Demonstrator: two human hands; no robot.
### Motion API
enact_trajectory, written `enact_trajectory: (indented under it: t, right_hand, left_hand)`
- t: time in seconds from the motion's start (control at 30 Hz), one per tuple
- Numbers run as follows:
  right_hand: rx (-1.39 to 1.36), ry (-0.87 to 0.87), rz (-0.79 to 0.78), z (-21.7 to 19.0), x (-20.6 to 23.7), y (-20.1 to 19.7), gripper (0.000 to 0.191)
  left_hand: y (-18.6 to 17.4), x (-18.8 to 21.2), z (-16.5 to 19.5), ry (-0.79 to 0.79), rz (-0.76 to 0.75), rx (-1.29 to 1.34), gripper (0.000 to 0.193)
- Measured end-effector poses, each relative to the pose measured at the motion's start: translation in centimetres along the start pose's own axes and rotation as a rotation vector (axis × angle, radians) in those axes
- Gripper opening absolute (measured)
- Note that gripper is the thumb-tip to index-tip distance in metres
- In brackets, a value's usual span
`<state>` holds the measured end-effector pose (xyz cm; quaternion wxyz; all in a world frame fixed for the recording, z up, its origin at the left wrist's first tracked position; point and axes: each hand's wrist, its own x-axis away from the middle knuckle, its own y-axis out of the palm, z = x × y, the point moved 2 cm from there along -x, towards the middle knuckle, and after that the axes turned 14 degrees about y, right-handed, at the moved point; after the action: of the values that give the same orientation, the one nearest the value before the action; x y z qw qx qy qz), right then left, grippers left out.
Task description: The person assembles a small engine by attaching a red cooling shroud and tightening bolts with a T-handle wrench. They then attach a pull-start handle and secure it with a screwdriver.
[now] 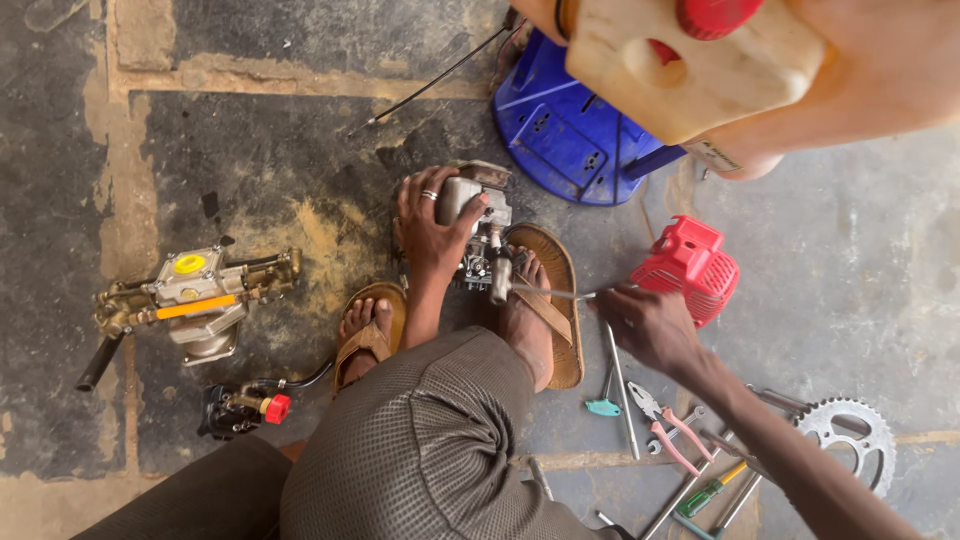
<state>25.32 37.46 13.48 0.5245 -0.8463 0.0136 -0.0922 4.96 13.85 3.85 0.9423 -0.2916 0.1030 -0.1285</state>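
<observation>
A small grey metal engine block (478, 215) stands on the floor between my sandalled feet. My left hand (430, 225), with a ring on one finger, grips the top of it from the left. My right hand (645, 322) is closed on the handle end of a thin metal tool (550, 292). The tool's shaft runs left and its tip meets the engine's lower side. My right foot (535, 305) rests just under the shaft.
A brass and grey pump assembly (190, 295) lies at the left. A black part with a red cap (245, 408) sits near my left foot. A red plastic cover (690, 265), a blue base (570, 130), a cream tank (690, 60), pliers (668, 425), screwdrivers and a sprocket (850, 435) lie around.
</observation>
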Motion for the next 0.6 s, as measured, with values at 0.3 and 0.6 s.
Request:
enact_trajectory:
  t: [0.3,0.6]
  right_hand:
    - [0.054,-0.133,0.04,0.9,-5.2,0.8,0.013]
    - [0.058,-0.103,0.021,2.0,-7.4,1.2,0.013]
  left_hand:
    - [0.1,-0.3,-0.6,-0.012,0.018,-0.071,0.068]
    - [0.9,-0.3,-1.7,0.006,0.016,-0.063,0.071]
